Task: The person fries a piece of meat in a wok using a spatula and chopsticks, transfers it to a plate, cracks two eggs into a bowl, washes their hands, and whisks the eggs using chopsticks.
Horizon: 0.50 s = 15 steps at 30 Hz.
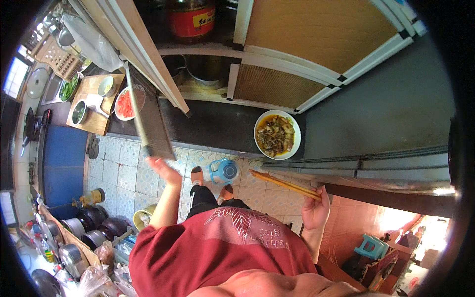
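My left hand is raised at the lower corner of an open cabinet door, its fingertips against or very near the frame. In my right hand is a pair of wooden chopsticks, held out to the left with the tips over the floor. A white bowl of cooked food in brown, oily sauce rests on the dark counter beneath the cabinet. Inside the open cabinet stand a large jar with a red label and a metal pot.
At left, a wooden cutting board holds a cleaver and small bowls, beside a bowl of chopped red food. A blue stool stands on the tiled floor by my feet. Pots and plastic bags crowd the lower left.
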Each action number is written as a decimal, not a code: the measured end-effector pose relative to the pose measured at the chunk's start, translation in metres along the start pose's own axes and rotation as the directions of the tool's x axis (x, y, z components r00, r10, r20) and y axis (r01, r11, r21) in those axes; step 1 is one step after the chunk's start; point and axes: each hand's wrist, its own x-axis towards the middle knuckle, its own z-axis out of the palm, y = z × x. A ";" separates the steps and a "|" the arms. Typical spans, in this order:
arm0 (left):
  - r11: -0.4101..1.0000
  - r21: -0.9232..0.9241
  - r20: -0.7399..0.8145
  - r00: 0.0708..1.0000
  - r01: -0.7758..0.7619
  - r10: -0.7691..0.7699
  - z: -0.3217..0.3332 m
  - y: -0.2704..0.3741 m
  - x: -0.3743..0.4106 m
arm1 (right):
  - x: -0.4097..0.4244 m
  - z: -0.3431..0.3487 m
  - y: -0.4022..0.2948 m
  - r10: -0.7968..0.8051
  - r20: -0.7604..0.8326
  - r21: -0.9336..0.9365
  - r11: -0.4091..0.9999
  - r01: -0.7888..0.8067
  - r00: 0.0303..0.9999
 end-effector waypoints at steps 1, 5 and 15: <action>0.997 0.005 -0.047 0.996 -0.080 0.080 -0.012 0.010 0.008 | 0.006 -0.003 0.005 0.017 -0.007 -0.020 1.000 -0.018 1.000; 0.894 0.269 -0.119 0.908 -0.359 0.401 -0.026 0.025 0.024 | 0.035 -0.018 0.032 0.065 -0.010 -0.036 0.997 -0.065 0.998; 0.856 0.120 0.613 0.716 -0.503 0.335 0.083 0.010 -0.013 | 0.077 -0.066 0.043 0.055 0.079 0.038 0.998 -0.058 0.995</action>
